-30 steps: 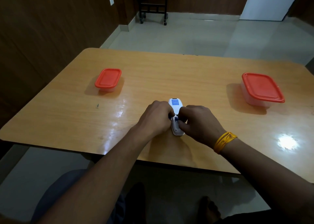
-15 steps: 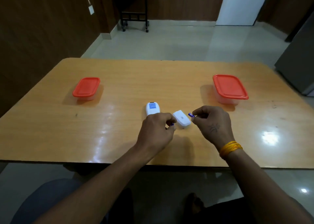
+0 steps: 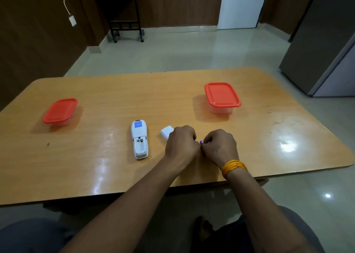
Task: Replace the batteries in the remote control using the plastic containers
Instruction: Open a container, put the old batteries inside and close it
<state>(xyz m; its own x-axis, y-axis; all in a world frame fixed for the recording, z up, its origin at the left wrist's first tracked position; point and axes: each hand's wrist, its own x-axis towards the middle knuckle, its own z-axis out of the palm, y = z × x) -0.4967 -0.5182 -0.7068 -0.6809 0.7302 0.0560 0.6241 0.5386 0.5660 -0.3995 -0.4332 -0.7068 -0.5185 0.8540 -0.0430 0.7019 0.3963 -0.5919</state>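
Both hands, left hand [image 3: 181, 142] and right hand [image 3: 220, 144], curl closed around small blue batteries [image 3: 201, 142] above the glossy wooden tabletop [image 3: 107, 168]; the white plastic remote [image 3: 139, 141] lies open-backed.

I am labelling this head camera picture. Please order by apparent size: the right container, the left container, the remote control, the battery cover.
1. right container
2. left container, close to the right one, so this order is unsure
3. remote control
4. battery cover, partly hidden behind the left hand
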